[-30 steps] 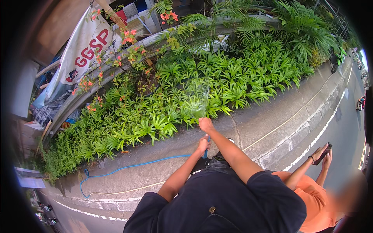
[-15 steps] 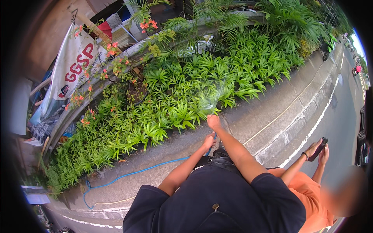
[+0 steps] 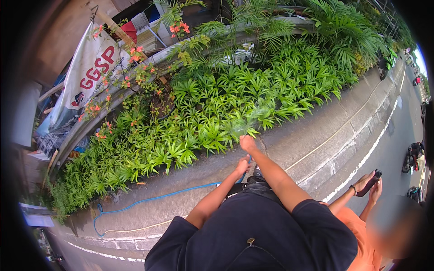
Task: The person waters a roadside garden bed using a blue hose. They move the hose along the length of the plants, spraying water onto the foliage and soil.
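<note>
Shirt: a person in a dark top (image 3: 253, 230) stands on a roadside pavement (image 3: 294, 144), seen from above, both forearms stretched forward.
Left hand: the left hand (image 3: 243, 166) is closed around a blue hose (image 3: 158, 196), the lower of the two grips.
Right hand: the right hand (image 3: 247, 143) is clenched about the hose near its end, just ahead of the left; the outlet itself is hidden by the fist.
Hose: it trails from the hands leftward across the pavement and loops near a thin pale line (image 3: 131, 231) on the ground.
Spray: clear water (image 3: 247, 122) fans out beyond the right fist, over the leaves.
Bystander: at right, a second person in an orange shirt (image 3: 355, 226) holds a dark phone (image 3: 372, 180) in both hands.
Greenery: a dense bed of leafy plants (image 3: 203, 133) lines the pavement, with orange flowers (image 3: 179, 29) at its far left side.
Backdrop: a curved rail (image 3: 280, 25) runs behind the bed, a pale banner (image 3: 97, 63) hanging at left.
Road: a motorcycle (image 3: 412, 156) shows on the grey roadway (image 3: 384, 144) at far right.
</note>
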### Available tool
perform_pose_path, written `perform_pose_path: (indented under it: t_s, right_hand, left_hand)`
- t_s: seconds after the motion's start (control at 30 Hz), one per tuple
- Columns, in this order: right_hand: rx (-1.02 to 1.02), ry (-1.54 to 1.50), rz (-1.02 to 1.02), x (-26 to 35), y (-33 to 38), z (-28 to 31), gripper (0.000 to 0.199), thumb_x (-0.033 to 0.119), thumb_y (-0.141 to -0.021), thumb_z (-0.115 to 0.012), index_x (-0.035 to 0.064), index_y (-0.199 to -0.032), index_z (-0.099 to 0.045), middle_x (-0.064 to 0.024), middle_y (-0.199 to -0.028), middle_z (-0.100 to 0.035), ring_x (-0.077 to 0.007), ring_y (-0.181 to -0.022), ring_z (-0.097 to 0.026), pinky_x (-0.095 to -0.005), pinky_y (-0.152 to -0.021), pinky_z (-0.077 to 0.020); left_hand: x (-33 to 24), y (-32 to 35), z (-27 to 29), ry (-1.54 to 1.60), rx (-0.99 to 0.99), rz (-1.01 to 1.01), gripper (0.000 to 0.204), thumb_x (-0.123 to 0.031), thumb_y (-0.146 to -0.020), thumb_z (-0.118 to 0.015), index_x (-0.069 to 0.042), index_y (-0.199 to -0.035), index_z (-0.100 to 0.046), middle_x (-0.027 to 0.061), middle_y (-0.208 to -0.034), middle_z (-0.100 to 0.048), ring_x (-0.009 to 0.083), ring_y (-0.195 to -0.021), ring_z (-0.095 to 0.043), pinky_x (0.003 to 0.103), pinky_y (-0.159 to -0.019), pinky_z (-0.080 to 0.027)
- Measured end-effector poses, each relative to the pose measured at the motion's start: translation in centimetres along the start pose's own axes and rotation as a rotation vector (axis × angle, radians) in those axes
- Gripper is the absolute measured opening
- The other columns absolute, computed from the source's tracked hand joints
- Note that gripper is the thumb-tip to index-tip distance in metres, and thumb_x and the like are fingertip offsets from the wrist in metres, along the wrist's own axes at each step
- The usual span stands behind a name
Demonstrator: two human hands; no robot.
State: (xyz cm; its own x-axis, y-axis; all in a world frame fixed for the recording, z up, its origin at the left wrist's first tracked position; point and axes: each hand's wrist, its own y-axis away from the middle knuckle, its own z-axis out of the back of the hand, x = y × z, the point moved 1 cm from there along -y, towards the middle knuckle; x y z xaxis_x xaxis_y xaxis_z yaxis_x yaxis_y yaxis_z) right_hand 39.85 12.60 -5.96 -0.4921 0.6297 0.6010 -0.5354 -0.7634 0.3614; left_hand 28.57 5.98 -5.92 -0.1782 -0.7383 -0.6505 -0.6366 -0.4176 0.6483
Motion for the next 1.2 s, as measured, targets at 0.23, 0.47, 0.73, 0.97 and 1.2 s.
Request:
perform_pose_path:
  t_s: [0.23,0.47,0.73,0.97,1.2]
  right_hand:
    - [0.169,0.053,0.201,3.9,0.7,-2.9,0.045,0.032,-0.087,-0.037,-0.0043,-0.085,-0.064,-0.0292,-0.090,-0.059,-0.0447,-0.089,-0.057,-0.0465,-0.085,-0.0448]
    - [0.229,0.026,0.237,6.0,1.4,-4.1,0.044,0.031,-0.087,-0.037,-0.0053,-0.083,-0.063,-0.0298,-0.091,-0.059,-0.0427,-0.090,-0.057,-0.0464,-0.083,-0.0449]
    - [0.168,0.023,0.149,3.7,-0.2,-2.8,0.046,0.032,-0.088,-0.035,-0.0051,-0.084,-0.063,-0.0290,-0.093,-0.059,-0.0426,-0.092,-0.057,-0.0471,-0.085,-0.0440]
    - [0.049,-0.043,0.014,1.0,-1.2,0.9,0.050,0.035,-0.087,-0.035,-0.0067,-0.084,-0.063,-0.0318,-0.092,-0.058,-0.0442,-0.093,-0.056,-0.0475,-0.086,-0.0433]
    - [-0.010,-0.064,0.000,-1.1,-2.4,2.5,0.050,0.035,-0.087,-0.036,-0.0073,-0.083,-0.063,-0.0319,-0.090,-0.058,-0.0444,-0.091,-0.057,-0.0475,-0.084,-0.0444]
  left_hand:
    - [0.5,1.4,2.5,0.109,-0.158,-0.037,0.038,-0.041,-0.095,-0.032,-0.008,-0.093,-0.051,-0.0031,-0.057,-0.035,0.0070,-0.042,-0.028,0.025,-0.041,-0.026]
    - [0.2,2.1,3.6,0.210,-0.215,-0.092,0.032,-0.038,-0.094,-0.035,-0.010,-0.084,-0.047,-0.0034,-0.056,-0.035,0.0068,-0.042,-0.030,0.025,-0.041,-0.027]
    - [-0.2,0.8,2.2,0.152,-0.170,-0.072,0.031,-0.037,-0.094,-0.035,-0.009,-0.087,-0.048,-0.0039,-0.055,-0.034,0.0065,-0.041,-0.029,0.025,-0.040,-0.027]
    - [-0.6,-1.2,-0.6,0.065,-0.112,-0.027,0.037,-0.040,-0.095,-0.033,-0.008,-0.094,-0.052,-0.0041,-0.053,-0.033,0.0071,-0.041,-0.027,0.026,-0.040,-0.023]
    - [-1.2,-2.2,-2.7,0.016,-0.070,-0.034,0.035,-0.042,-0.094,-0.037,-0.010,-0.086,-0.047,-0.0044,-0.056,-0.034,0.0068,-0.044,-0.028,0.025,-0.043,-0.024]
